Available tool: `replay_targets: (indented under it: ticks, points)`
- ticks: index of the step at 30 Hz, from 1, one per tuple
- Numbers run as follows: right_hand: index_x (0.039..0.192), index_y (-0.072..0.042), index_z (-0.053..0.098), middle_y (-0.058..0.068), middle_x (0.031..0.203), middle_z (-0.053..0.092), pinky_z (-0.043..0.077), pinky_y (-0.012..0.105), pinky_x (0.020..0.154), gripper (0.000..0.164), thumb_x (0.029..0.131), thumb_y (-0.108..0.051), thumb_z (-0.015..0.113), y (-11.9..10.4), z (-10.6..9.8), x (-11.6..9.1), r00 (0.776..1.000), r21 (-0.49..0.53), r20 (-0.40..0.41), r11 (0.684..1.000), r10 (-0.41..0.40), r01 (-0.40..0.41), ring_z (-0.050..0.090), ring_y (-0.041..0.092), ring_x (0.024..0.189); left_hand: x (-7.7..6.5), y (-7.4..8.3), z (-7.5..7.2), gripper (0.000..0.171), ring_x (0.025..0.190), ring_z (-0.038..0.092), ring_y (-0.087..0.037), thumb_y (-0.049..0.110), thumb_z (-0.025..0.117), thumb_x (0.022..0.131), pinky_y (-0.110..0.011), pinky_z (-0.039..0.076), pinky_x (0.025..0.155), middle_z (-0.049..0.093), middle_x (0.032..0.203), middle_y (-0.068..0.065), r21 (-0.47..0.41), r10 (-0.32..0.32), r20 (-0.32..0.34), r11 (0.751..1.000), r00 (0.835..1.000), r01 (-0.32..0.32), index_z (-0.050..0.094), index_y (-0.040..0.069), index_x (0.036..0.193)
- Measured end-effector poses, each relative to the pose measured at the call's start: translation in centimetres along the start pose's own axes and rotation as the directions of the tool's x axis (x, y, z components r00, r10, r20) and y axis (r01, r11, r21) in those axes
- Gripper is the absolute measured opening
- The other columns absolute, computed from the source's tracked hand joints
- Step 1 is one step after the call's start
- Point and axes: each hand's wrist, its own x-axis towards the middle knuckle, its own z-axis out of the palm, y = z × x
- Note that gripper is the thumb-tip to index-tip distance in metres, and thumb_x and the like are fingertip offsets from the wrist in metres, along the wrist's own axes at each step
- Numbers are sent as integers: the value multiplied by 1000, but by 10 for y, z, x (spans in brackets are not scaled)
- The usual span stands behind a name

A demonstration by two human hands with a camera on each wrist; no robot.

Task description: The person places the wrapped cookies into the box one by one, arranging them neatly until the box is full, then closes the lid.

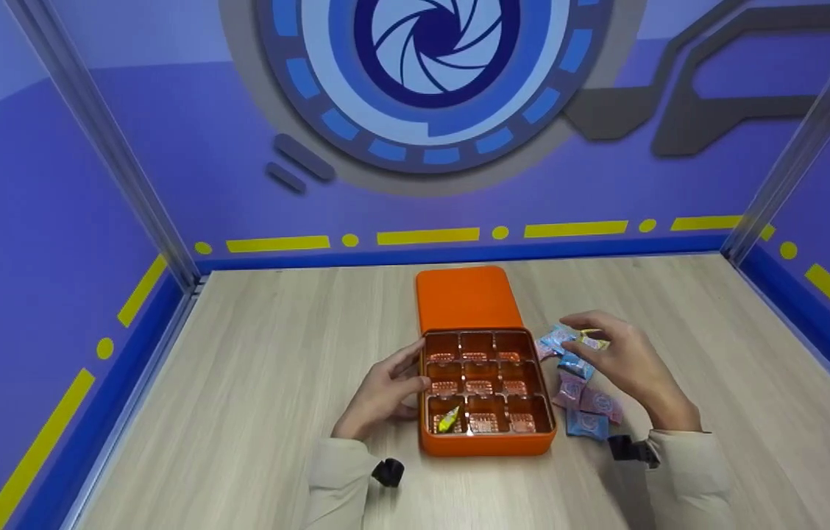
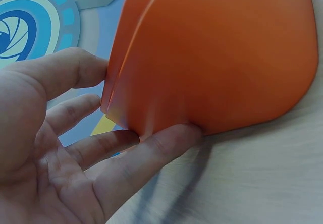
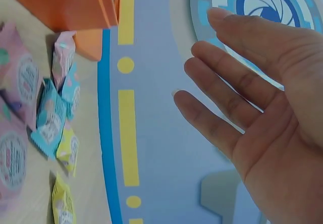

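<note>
An orange box [image 1: 488, 444] holds a clear divided insert with several compartments. A yellow wrapped candy [image 1: 449, 419] lies tilted in the near left compartment. My left hand [image 1: 383, 390] rests against the box's left side, thumb at the rim; in the left wrist view its fingertips touch the orange wall [image 2: 217, 57]. Over the pile of wrapped candies to the right, my right hand [image 1: 625, 361] hovers with thumb and forefinger apart. Its palm [image 3: 282, 143] shows bare in the right wrist view. Blue candies [image 1: 587, 425], pink candies [image 1: 601, 403] and a yellow candy [image 3: 63, 201] make up the pile.
Behind the box lies its orange lid [image 1: 466, 298], touching or nearly touching the back rim. The wooden table [image 1: 275, 383] ends at a blue printed wall [image 1: 187, 169] at the back, with more panels on both sides.
</note>
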Motion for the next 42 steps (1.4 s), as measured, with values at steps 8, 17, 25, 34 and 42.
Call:
replay_targets:
  ticks: [8, 17, 25, 34, 42]
  points:
    - [126, -2, 74, 16, 122, 74, 53, 62, 102, 34, 93, 1, 80, 14, -10, -6, 993, -22, 2, 993, 117, -117, 68, 38, 116, 1, -1, -1, 71, 128, 62, -34, 9, 69, 101, -45, 66, 71, 39, 167, -19, -19, -13, 8, 1000, 1000, 13, 40, 14, 166]
    - [130, 1, 70, 22, 129, 70, 49, 64, 106, 36, 95, 0, 77, 26, -16, -10, 977, -60, 24, 976, 213, -211, 63, 44, 122, 1, -2, -1, 71, 127, 63, -33, 9, 69, 101, -46, 66, 72, 39, 167, -16, -41, -30, 9, 999, 1000, 30, 41, 17, 166]
    - [133, 4, 68, 26, 134, 66, 47, 66, 106, 38, 96, -1, 76, 37, -23, -15, 962, -74, 11, 959, 274, -272, 59, 48, 126, 0, -2, -2, 71, 130, 62, -36, 9, 69, 101, -49, 66, 74, 37, 167, -19, -48, -18, 18, 999, 1000, 18, 40, 14, 166]
    - [133, 4, 67, 28, 135, 64, 46, 68, 107, 37, 97, -1, 75, 48, -28, -20, 949, -113, -14, 942, 315, -315, 57, 50, 127, -1, 0, -2, 71, 131, 61, -38, 10, 69, 102, -49, 66, 74, 33, 169, -21, -51, -20, 26, 998, 999, 21, 39, 14, 166]
    - [132, 6, 66, 31, 137, 62, 46, 69, 106, 37, 99, -6, 73, 58, -29, -26, 929, -134, -6, 920, 370, -368, 55, 52, 128, -1, -1, -3, 71, 132, 59, -38, 11, 70, 101, -46, 66, 72, 34, 168, -22, -43, -25, 25, 999, 999, 26, 40, 15, 166]
